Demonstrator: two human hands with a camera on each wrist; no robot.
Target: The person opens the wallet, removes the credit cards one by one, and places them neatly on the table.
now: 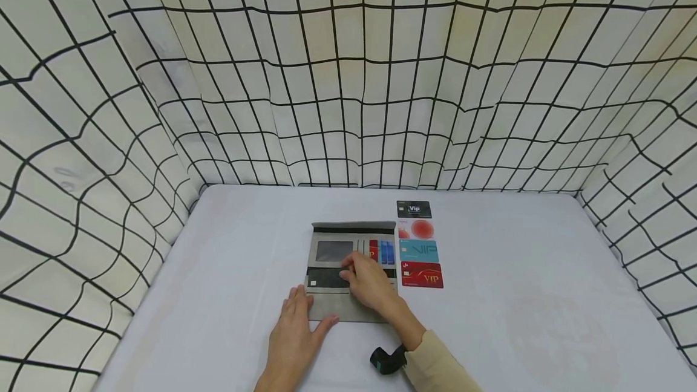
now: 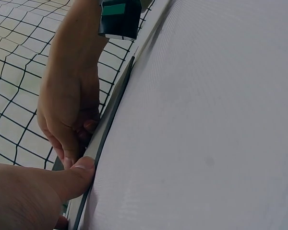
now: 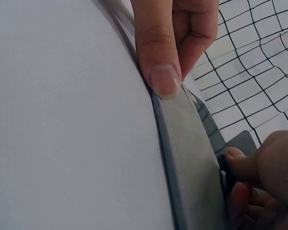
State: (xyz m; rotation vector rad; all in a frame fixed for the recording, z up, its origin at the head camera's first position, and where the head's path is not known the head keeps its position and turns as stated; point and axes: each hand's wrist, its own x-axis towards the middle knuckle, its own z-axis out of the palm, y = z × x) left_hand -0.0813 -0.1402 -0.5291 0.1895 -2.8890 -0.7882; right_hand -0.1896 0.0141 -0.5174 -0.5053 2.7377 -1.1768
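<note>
A grey wallet (image 1: 321, 308) lies unfolded on the white table, with a clear window (image 1: 333, 251) and red and blue cards (image 1: 383, 252) in its slots at the right. A black card with a chip (image 1: 327, 278) sits across its middle. Over the wallet, my right hand (image 1: 370, 283) pinches the card's right end between thumb and curled fingers; the right wrist view shows the thumb (image 3: 235, 153) against a dark edge. My left hand (image 1: 294, 325) rests flat at the wallet's lower left corner, its thumb (image 2: 84, 165) pressing the near edge.
Right of the wallet, several cards lie in a column: black (image 1: 414, 209), white with a red circle (image 1: 416, 229), light blue (image 1: 418, 251) and red (image 1: 422, 275). A black wrist device (image 1: 388, 360) is on the right wrist. Black netting (image 1: 348, 101) surrounds the table (image 1: 544, 289).
</note>
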